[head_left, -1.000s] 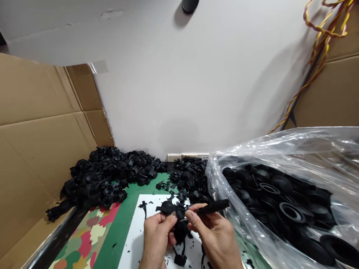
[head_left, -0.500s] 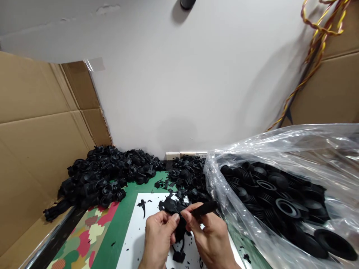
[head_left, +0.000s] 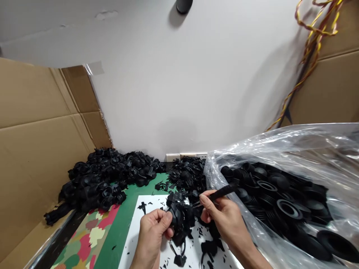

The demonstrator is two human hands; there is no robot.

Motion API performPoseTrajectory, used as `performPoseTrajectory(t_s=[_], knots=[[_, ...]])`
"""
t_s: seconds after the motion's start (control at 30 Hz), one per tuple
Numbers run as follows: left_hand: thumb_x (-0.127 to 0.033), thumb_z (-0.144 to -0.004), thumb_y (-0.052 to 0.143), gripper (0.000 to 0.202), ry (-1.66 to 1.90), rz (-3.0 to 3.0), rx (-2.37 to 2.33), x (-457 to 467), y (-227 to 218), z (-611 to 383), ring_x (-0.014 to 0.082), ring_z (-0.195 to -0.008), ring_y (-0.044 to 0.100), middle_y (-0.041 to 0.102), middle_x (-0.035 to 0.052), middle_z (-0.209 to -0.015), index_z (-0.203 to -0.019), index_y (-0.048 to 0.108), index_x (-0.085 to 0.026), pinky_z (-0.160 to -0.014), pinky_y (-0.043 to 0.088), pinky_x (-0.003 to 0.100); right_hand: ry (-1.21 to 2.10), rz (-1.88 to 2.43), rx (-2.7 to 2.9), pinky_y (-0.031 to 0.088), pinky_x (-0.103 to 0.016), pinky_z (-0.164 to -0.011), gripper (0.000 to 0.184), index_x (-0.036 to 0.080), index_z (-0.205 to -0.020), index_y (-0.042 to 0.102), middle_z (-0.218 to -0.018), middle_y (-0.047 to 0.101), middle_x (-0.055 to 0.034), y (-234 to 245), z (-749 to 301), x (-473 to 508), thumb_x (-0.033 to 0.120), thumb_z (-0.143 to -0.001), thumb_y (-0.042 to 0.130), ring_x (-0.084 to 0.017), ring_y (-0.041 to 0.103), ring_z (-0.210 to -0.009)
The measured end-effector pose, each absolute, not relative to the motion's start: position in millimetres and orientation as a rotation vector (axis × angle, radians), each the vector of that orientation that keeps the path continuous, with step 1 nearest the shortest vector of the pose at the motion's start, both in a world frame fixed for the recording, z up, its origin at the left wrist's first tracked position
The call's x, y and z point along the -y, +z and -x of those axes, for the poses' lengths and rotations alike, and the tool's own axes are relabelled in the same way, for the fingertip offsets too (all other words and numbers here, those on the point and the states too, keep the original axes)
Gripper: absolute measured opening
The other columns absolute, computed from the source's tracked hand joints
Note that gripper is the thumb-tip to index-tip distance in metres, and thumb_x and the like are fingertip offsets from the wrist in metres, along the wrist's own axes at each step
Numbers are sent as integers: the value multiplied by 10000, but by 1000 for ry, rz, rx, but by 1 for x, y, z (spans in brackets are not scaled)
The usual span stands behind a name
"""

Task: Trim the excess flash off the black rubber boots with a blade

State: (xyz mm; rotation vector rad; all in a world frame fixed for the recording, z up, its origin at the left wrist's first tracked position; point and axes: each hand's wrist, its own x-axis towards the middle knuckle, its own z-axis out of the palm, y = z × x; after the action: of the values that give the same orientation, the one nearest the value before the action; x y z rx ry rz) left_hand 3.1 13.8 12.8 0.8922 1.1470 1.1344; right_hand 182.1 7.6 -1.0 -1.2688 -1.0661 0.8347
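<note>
Low in the middle of the head view, my left hand (head_left: 154, 231) is closed, thumb and fingers pinching a black rubber part (head_left: 176, 216). My right hand (head_left: 224, 218) grips a slim trimming tool with a thick black handle (head_left: 224, 191). Its narrow metal tip points left towards the black scraps beyond the held part; the exact kind of tip is too small to tell. Under both hands lies a white board (head_left: 133, 231) strewn with black rubber trimmings (head_left: 181, 258). Scraps behind the held part blend with it, so its outline is partly hidden.
Ribbed black rubber parts (head_left: 106, 175) are heaped at the left against a cardboard sheet (head_left: 42, 149). More black scraps (head_left: 187, 173) pile up by the wall. On the right, a clear plastic bag (head_left: 221, 175) holds black rubber bellows (head_left: 286, 209). A green mat (head_left: 120, 220) lies below.
My right hand has drawn away to the right and up with the tool, whose metal tip now shows. My left hand has shifted slightly left, still pinching the rubber part.
</note>
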Motion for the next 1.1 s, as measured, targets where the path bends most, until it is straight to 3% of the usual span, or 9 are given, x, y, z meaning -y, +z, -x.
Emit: performPoseTrajectory(t_s=[0.13, 0.3, 0.5, 0.8, 0.93, 1.0, 1.1], knots=[[-444, -462, 834, 400, 1183, -855, -1222, -12, 12, -6, 72, -385, 433, 541, -18, -366, -456, 564, -149, -429, 327, 183, 890, 1144, 1005, 457, -263, -471, 327, 161, -748, 620, -455, 582, 16, 9, -167, 4, 486, -734, 651, -162, 570, -441], [-420, -522, 811, 364, 1219, -912, -1261, -11, 6, -9, 85, -402, 458, 571, -16, -390, -478, 567, -155, -444, 345, 192, 805, 1131, 995, 493, -268, -468, 253, 177, -731, 657, -488, 615, 7, 10, -149, 13, 429, -718, 679, -171, 591, -438], [-429, -529, 799, 360, 1243, -988, -1269, -11, 1, -11, 105, -403, 477, 573, -15, -382, -461, 565, -163, -451, 367, 212, 720, 1163, 1157, 508, -255, -455, 206, 184, -729, 646, -536, 642, -6, 0, -147, 9, 383, -780, 631, -169, 614, -444], [-446, -566, 765, 368, 1257, -1081, -1295, -8, -1, -15, 106, -413, 447, 536, -25, -392, -467, 548, -165, -448, 341, 216, 310, 1076, 1495, 479, -212, -479, 135, 198, -768, 584, -627, 618, -5, -11, -141, 10, 232, -877, 512, -130, 607, -507], [-416, -586, 751, 347, 1192, -1131, -1247, -7, -1, -14, 97, -396, 419, 513, -34, -380, -484, 522, -176, -428, 311, 208, -51, 1060, 1666, 480, -202, -513, 193, 187, -779, 583, -707, 630, -49, -10, -153, 5, 119, -883, 435, -125, 605, -567], [-380, -594, 747, 319, 1162, -1103, -1238, -6, 2, -13, 92, -389, 420, 515, -32, -377, -489, 526, -175, -426, 303, 202, -186, 1125, 1602, 470, -204, -493, 194, 182, -763, 581, -685, 626, -49, -7, -164, 0, 125, -881, 439, -127, 594, -545], [-330, -569, 757, 299, 1154, -1009, -1198, -5, 10, -13, 88, -383, 439, 504, -36, -377, -465, 527, -169, -422, 311, 194, -135, 1222, 1470, 456, -226, -474, 191, 193, -731, 585, -618, 611, -25, -5, -176, -5, 223, -882, 472, -134, 568, -490]])
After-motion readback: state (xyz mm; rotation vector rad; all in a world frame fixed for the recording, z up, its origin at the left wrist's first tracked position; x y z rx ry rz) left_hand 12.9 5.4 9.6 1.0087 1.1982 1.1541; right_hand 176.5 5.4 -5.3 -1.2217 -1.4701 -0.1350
